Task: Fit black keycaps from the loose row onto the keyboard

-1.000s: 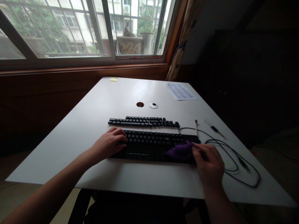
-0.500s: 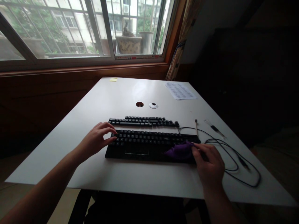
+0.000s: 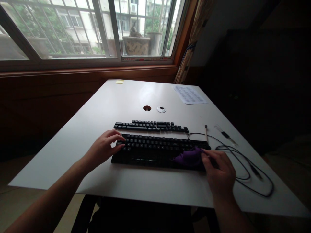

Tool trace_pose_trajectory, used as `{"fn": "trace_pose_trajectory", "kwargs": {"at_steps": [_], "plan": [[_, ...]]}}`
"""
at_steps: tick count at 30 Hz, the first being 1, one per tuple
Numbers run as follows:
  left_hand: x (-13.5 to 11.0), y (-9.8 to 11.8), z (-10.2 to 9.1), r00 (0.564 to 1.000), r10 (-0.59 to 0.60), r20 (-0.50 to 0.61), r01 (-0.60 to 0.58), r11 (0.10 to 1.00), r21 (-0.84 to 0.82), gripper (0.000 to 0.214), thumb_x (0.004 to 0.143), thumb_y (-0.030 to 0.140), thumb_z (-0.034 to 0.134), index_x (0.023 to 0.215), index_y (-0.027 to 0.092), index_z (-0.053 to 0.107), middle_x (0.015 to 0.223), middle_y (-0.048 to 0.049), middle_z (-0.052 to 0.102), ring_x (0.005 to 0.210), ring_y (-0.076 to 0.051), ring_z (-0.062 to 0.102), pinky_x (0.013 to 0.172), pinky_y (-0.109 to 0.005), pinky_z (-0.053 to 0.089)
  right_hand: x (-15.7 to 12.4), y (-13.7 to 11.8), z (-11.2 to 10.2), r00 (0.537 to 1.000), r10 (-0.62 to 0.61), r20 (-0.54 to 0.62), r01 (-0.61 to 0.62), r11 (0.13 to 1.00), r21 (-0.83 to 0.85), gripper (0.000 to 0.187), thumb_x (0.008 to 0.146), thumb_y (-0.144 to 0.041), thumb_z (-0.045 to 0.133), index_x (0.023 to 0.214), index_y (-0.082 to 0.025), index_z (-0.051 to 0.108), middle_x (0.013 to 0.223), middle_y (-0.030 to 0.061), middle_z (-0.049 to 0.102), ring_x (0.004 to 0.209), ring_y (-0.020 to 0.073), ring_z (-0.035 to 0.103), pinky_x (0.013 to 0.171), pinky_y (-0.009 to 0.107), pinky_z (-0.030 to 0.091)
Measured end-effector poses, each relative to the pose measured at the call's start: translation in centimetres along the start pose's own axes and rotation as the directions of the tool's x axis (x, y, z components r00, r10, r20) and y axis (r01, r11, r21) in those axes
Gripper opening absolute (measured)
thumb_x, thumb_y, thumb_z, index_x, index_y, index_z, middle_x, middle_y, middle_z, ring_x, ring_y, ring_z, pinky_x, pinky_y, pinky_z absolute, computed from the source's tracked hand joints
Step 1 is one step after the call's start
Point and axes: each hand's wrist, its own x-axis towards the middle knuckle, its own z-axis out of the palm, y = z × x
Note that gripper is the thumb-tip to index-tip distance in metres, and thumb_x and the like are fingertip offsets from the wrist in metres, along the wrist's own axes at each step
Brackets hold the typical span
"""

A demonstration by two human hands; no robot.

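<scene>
A black keyboard (image 3: 155, 142) lies on the white table with several keys in its upper rows and a dark, keyless strip along its front. At its left end is my left hand (image 3: 105, 146), thumb and forefinger apart, their tips at the keys; nothing held shows between them. My right hand (image 3: 220, 170) pinches a purple cloth (image 3: 188, 157), which drapes over the keyboard's front right part. Behind the keyboard, loose black keycaps (image 3: 148, 126) stand in rows.
Right of the keyboard are a thin stick with a dark tip (image 3: 206, 131), a wire keycap puller (image 3: 225, 134) and a coiled black cable (image 3: 243, 159). Farther back lie a round white cover (image 3: 161, 109) beside a table hole (image 3: 147, 108), printed papers (image 3: 190, 94) and yellow notes (image 3: 120, 82).
The whole view has shifted slightly, everything appearing a little farther right. My left fingertips have moved slightly right along the keys. My right hand still holds the cloth in nearly the same place.
</scene>
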Motion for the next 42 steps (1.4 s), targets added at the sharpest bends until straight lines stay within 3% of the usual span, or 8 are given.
{"fn": "trace_pose_trajectory", "kwargs": {"at_steps": [7,25,30,36,42], "plan": [[0.3,0.9,2.5,0.993,0.086,0.078,-0.095,0.987,0.13,0.011,0.094,0.023,0.072,0.104,0.022,0.072,0.109,-0.0078,0.07,0.105,-0.026,0.06,0.091,-0.043,0.054,0.0,-0.2,0.0,1.0,-0.002,0.016,0.002,1.0,-0.015,0.009,0.094,-0.026,0.071,0.101,-0.021,0.075,0.093,0.0033,0.069,0.082,0.0187,0.065,0.08,0.036,0.053],[1.5,2.5,2.4,0.97,0.139,0.2,-0.191,0.945,0.266,0.01,0.09,0.021,0.074,0.1,0.02,0.073,0.11,-0.0086,0.069,0.106,-0.029,0.058,0.089,-0.045,0.056,0.0,-0.3,0.0,1.0,0.007,0.022,-0.007,1.0,-0.001,0.01,0.094,-0.028,0.069,0.101,-0.023,0.076,0.092,0.0028,0.069,0.079,0.0189,0.065,0.08,0.037,0.054],[1.4,1.9,2.4,0.976,0.127,0.177,-0.161,0.968,0.191,0.009,0.091,0.021,0.074,0.1,0.021,0.073,0.109,-0.0079,0.07,0.106,-0.029,0.058,0.089,-0.043,0.056,0.1,-0.4,0.0,1.0,-0.005,0.031,0.005,1.0,-0.011,0.009,0.095,-0.026,0.07,0.101,-0.022,0.075,0.093,0.0028,0.069,0.08,0.0183,0.065,0.079,0.035,0.053],[1.0,2.0,2.6,0.99,0.12,0.072,-0.12,0.993,-0.008,0.007,0.094,0.023,0.07,0.1,0.022,0.071,0.103,-0.0068,0.071,0.1,-0.023,0.063,0.091,-0.041,0.056,0.1,-1.2,0.2,0.997,-0.02,0.07,0.021,1.0,-0.005,0.012,0.095,-0.026,0.069,0.105,-0.024,0.075,0.095,0.0025,0.069,0.08,0.0184,0.065,0.081,0.036,0.054],[0.9,3.8,3.0,0.998,0.015,0.056,0.003,0.952,-0.307,0.01,0.094,0.021,0.066,0.103,0.02,0.069,0.101,-0.0057,0.07,0.082,-0.014,0.069,0.075,-0.026,0.06,0.9,-5.5,1.5,0.98,-0.071,0.184,0.043,0.988,0.15,0.016,0.094,-0.02,0.069,0.109,-0.026,0.073,0.092,0.0012,0.069,0.079,0.0165,0.067,0.076,0.032,0.057]]}}
